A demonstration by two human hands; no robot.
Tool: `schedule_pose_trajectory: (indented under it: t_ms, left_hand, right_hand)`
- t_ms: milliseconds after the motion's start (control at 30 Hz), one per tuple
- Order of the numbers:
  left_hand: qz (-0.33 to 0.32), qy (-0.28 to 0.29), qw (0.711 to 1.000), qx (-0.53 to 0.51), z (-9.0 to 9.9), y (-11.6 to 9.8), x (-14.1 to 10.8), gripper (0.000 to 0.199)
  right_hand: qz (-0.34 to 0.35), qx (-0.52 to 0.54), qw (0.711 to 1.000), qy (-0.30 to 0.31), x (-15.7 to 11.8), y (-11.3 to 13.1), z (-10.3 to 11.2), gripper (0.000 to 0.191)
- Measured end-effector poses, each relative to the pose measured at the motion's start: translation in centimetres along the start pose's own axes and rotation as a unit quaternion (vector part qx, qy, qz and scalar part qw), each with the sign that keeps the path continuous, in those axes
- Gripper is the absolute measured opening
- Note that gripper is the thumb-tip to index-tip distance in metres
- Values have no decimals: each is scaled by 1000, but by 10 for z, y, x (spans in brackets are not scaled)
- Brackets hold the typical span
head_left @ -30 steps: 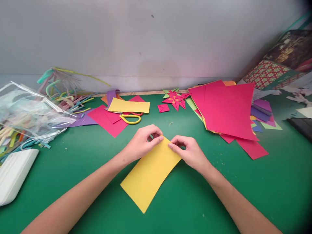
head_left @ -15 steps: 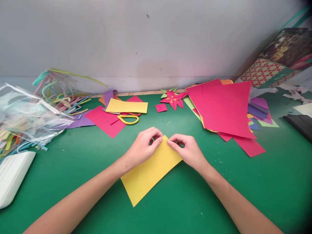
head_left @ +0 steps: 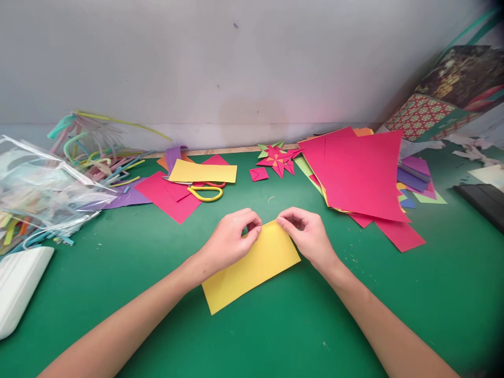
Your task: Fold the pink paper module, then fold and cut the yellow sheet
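Note:
A yellow sheet of paper [head_left: 255, 268] lies slanted on the green table between my hands. My left hand [head_left: 232, 239] pinches its far edge with thumb and fingertips, covering the sheet's left part. At the far right corner, my right hand [head_left: 307, 233] also pinches the paper. Beyond them lie scissors [head_left: 207, 193] with yellow and red handles, partly under a yellow paper strip [head_left: 205, 171]. A small folded red paper square [head_left: 259, 174] sits near a red folded-paper star [head_left: 277, 160].
Red sheets [head_left: 358, 178] are stacked at the back right, with purple scraps [head_left: 417, 170] beside them. Pipe cleaners [head_left: 90, 147] and a clear plastic bag [head_left: 51, 178] crowd the left, near a white object [head_left: 21, 289]. A patterned bag [head_left: 441, 110] stands at the far right.
The yellow paper has turned clockwise, its near left corner moving away from me. My right hand has slid slightly right to the corner, so the hands are further apart.

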State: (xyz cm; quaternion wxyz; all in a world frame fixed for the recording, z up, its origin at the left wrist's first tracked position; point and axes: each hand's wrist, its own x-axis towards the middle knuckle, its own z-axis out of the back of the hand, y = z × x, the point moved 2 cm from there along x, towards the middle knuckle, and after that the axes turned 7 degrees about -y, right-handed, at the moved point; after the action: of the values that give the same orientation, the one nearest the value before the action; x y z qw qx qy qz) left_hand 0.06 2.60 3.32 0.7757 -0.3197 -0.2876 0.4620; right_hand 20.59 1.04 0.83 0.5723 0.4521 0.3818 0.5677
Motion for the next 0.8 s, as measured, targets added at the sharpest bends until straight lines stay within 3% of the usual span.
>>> schedule_pose_trajectory:
  t_ms: [433,800]
  left_hand:
    - [33,-1,999,6,22,24,-2,16]
    - [-27,45,997,55,40,39,0,20]
  right_hand:
    - [-21,31,994,-102,33,-29,57,30]
    - [-19,49,988,-144,44,-35,88,29]
